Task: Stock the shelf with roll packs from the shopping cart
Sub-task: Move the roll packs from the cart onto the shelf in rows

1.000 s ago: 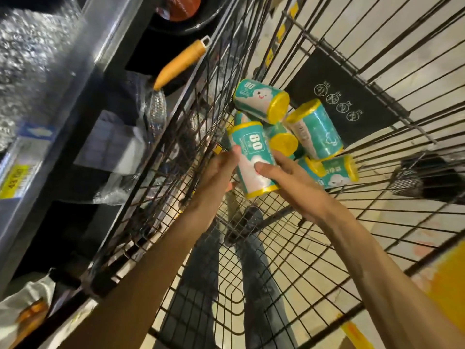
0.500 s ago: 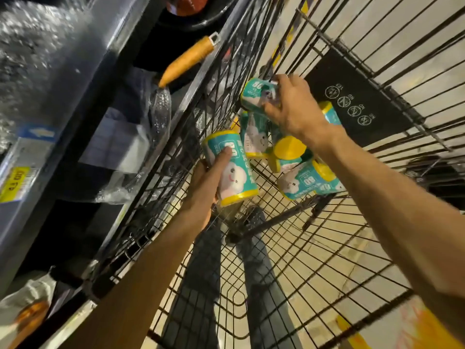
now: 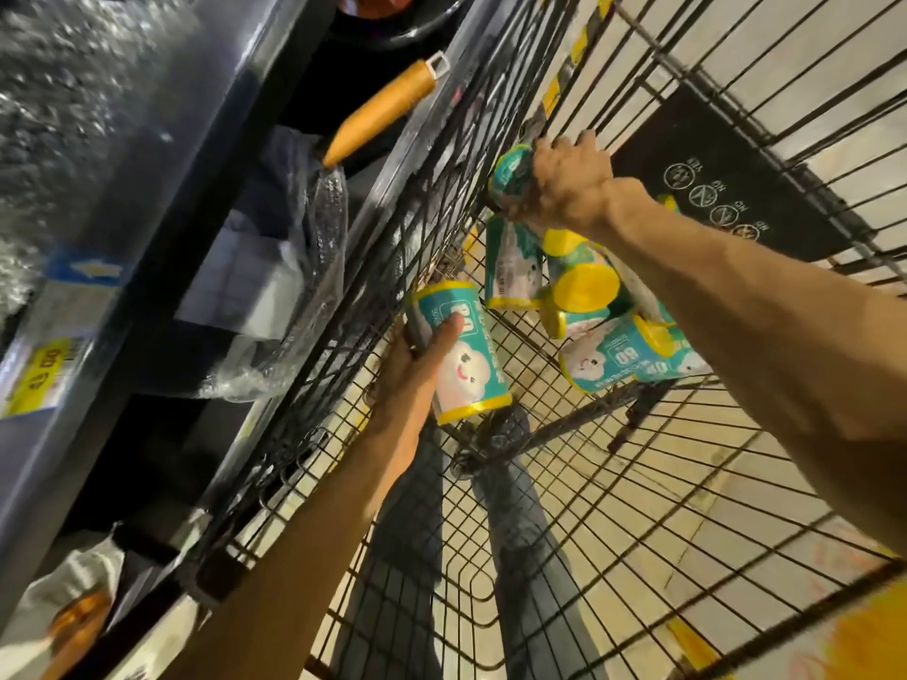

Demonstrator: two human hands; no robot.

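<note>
I had my left hand (image 3: 424,365) wrapped round one teal roll pack (image 3: 461,353) and my right hand (image 3: 564,181) gripping another (image 3: 510,174) inside the shopping cart (image 3: 687,507), presumably to shelve two together, the remaining packs (image 3: 613,336) heaped just below my right.

"80" on lying roll pack (image 3: 623,358); "NO" beside icons on black cart sign (image 3: 726,188)

Pale tiled floor (image 3: 687,483), dim light
</note>
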